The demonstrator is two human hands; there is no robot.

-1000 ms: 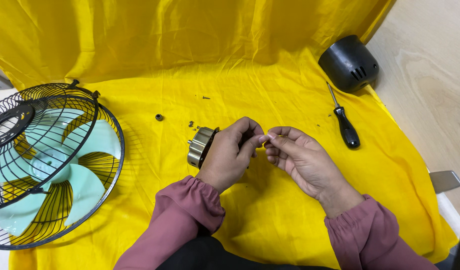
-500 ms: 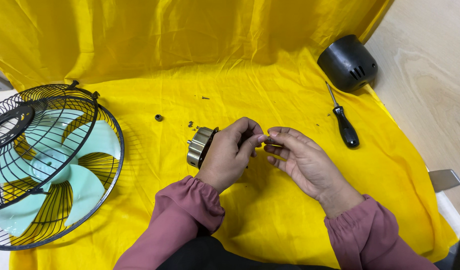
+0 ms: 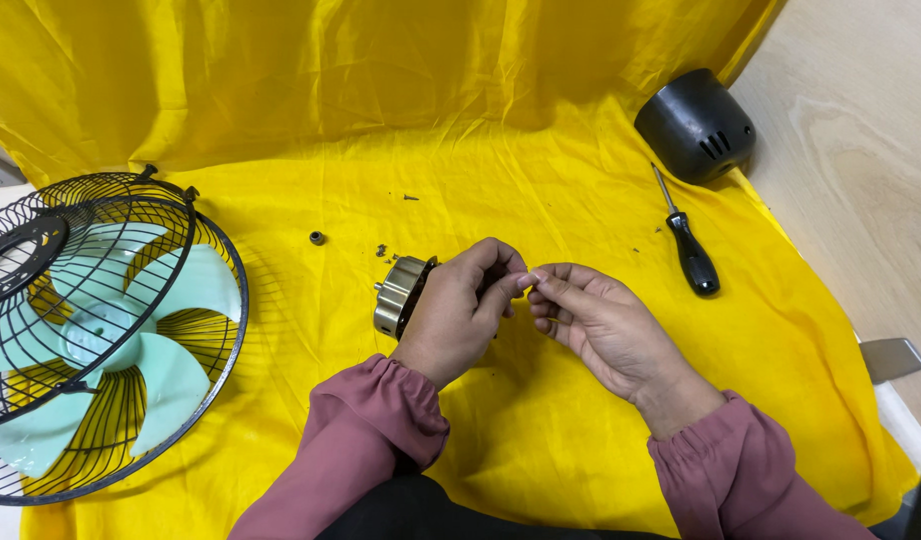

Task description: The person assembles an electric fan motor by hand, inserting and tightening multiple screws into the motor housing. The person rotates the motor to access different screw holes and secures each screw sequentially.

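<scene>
The right hand (image 3: 606, 325) has drawn its fingertips in from a spread pinch, now meeting the left hand (image 3: 461, 305) thumb to thumb just above the motor (image 3: 399, 293) that hand grips.

Left hand (image 3: 459, 312) curled, right hand (image 3: 599, 325) beside; fingertips pinched together.

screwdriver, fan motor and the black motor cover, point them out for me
screwdriver (image 3: 695, 258), head view, on its black handle
fan motor (image 3: 399, 294), head view, on its metal casing left of the left hand
black motor cover (image 3: 693, 125), head view, on its domed side
</scene>
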